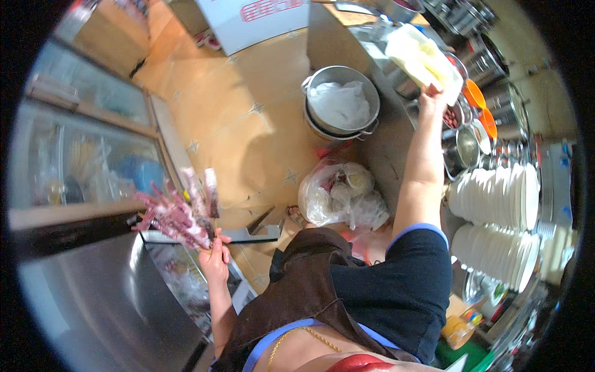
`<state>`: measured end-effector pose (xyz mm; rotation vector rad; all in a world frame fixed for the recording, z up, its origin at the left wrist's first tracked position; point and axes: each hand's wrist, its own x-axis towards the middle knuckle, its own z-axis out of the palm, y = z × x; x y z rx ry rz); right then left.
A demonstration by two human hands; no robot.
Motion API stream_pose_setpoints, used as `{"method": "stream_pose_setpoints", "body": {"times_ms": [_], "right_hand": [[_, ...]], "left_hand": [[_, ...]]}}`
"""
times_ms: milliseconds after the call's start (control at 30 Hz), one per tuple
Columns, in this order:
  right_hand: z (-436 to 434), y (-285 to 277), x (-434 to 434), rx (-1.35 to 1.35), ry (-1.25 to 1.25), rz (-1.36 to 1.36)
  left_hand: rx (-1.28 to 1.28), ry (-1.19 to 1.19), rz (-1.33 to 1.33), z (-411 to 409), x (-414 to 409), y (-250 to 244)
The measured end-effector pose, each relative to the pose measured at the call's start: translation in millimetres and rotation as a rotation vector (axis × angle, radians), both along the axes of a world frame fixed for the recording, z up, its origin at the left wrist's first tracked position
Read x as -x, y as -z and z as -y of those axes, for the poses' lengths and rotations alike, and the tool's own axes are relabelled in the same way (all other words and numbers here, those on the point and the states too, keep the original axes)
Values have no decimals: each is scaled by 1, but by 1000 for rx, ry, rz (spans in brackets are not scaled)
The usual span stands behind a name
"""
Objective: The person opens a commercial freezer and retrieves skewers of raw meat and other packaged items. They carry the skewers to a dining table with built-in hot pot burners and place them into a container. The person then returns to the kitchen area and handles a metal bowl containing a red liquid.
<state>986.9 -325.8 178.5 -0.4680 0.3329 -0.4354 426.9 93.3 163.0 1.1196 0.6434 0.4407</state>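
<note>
My left hand (216, 255) grips a bunch of frosted, reddish-pink meat skewers (174, 216) by their stick ends. The skewers fan out to the left, beside a glass-doored refrigerator (93, 158). Below them is an opening in the cabinet, with plastic-wrapped goods (181, 274) inside. Stretched far out to the right, my right hand (433, 96) holds the near edge of a white plastic tray (411, 49). Something pale yellow lies in the tray, too washed out by light to name. The tray is over the crowded counter, partly covering the bowls there.
A two-handled metal pot (344, 72) with a white plastic bag stands at the counter's foot. Nearer me, a clear bag of refuse (334, 195) sits on the tiled floor (218, 107). Stacked white plates (492, 197), orange bowls (474, 94) and steel pots (506, 111) crowd the right. A white box (260, 28) stands ahead.
</note>
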Motion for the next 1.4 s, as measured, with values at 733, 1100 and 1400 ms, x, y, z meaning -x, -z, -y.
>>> {"method": "stream_pose_setpoints", "body": {"times_ms": [733,1100,1400], "right_hand": [[-361,-7,431,2355,-1023,1253],[-389,76,416,2522,-239,1125],[-560,236,570,1205,-1785,1373]], "left_hand": [[353,-173,-387,74,208,23],[82,77,-963,21,345,146],[78,323,-779,-52,351,280]]}}
